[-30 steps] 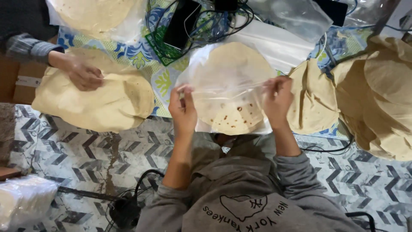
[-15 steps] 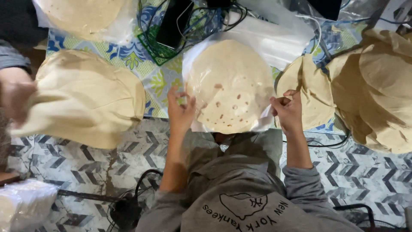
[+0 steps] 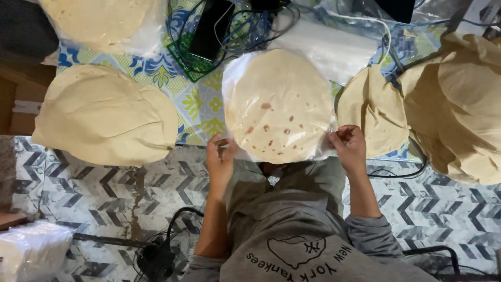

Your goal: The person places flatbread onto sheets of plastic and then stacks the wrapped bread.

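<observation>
Pale, floury dough is seen everywhere beyond the fingers. The largest mass, a heap of flatbreads (image 3: 464, 104), is piled outward of the right fingers, at the far right. A wide stack of flatbreads (image 3: 104, 117) is spread well outward of the left fingers. A folded flatbread (image 3: 373, 112) is laid just beyond the right fingertips, and another bagged stack (image 3: 99, 18) is seen far beyond the left ones. All of this is borne by a patterned tablecloth (image 3: 195, 102), under which a chevron-tiled floor (image 3: 99, 188) is shown.

Between the two sets of fingers, a round flatbread (image 3: 279, 104) with brown spots is held inside a clear plastic bag (image 3: 235, 68). The flatbread is laid flat, face up; being round, no long axis is shown by it, but the bag is stretched away from the fingers, its open end turned toward the person's body.

The bag's near edge is pinched on one side by the left hand (image 3: 220, 159), its fingers closed together on the plastic, and on the other by the right hand (image 3: 348, 146), fingers likewise clamped on the film.

A dark phone (image 3: 211, 28) among cables is seen beyond the left fingertips.
</observation>
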